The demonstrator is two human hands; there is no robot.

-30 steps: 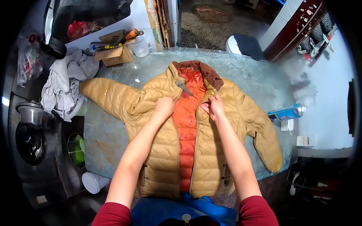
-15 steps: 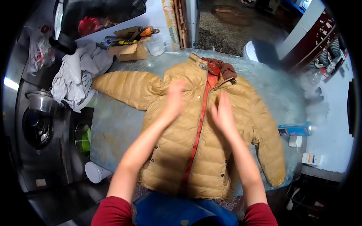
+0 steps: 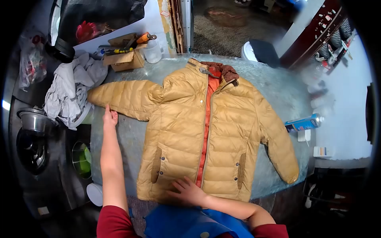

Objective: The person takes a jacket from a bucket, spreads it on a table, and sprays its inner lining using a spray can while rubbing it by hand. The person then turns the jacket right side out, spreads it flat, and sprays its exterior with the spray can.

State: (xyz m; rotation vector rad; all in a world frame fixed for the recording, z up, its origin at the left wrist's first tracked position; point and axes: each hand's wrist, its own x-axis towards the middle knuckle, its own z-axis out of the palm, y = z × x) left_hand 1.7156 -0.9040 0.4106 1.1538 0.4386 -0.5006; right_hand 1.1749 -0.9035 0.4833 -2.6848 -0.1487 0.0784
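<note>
A tan quilted jacket with a red lining lies front up on the table, its zip undone down the middle. One sleeve stretches out to the left; the other slants down on the right. At the lower edge of the left-lying sleeve, near its cuff, is my left hand, with the index finger extended against the fabric and no fold visibly gripped. My right hand rests flat with spread fingers on the jacket's lower front, beside the zip and close to the hem.
Grey-white cloths are heaped at the table's left edge. Behind them stand a cardboard box of tools and a plastic measuring jug. A blue spray can lies at the right. A white tub sits lower left.
My left hand has moved from the jacket's chest out to the left sleeve. My right hand has dropped from the chest to the hem. The view has shifted slightly.
</note>
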